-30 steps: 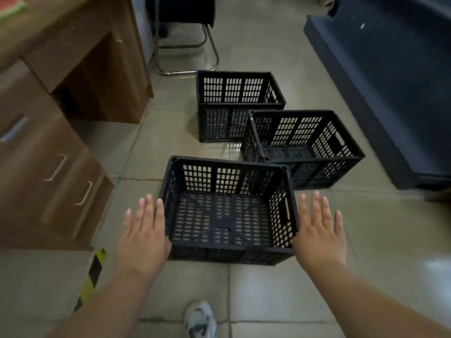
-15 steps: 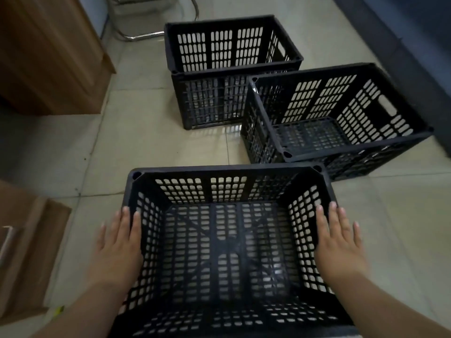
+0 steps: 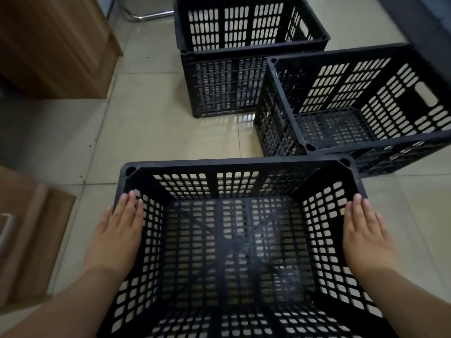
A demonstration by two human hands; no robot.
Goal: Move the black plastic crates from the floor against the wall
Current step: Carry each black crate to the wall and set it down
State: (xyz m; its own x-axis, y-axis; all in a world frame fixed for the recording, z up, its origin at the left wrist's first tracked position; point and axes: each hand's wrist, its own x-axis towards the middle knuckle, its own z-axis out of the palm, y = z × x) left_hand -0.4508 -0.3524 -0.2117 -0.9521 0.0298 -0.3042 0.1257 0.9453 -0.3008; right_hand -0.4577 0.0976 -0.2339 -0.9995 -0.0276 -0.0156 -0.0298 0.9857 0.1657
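1. Up close, the nearest crate [image 3: 234,252] fills the lower half of the view, its perforated base visible through the open top.
2. The left hand [image 3: 114,237] lies flat against the outside of the crate's left wall, fingers [image 3: 129,203] straight and together, tips reaching the rim near the front corner – a pressing hold, not a wrap.
3. The right hand [image 3: 366,237] mirrors it on the right wall, palm flat, fingers extended along the rim – so the crate sits squeezed between two open palms.
4. Whether the crate rests on the tiled floor [image 3: 151,132] or is off it, I cannot tell.
5. The middle crate [image 3: 361,103] stands just beyond the near one's far right corner, turned at an angle.
6. The far crate [image 3: 246,57] stands behind it, touching or nearly touching.
7. A wooden cabinet [image 3: 53,45] stands at the left, a chrome chair leg [image 3: 144,15] beyond.
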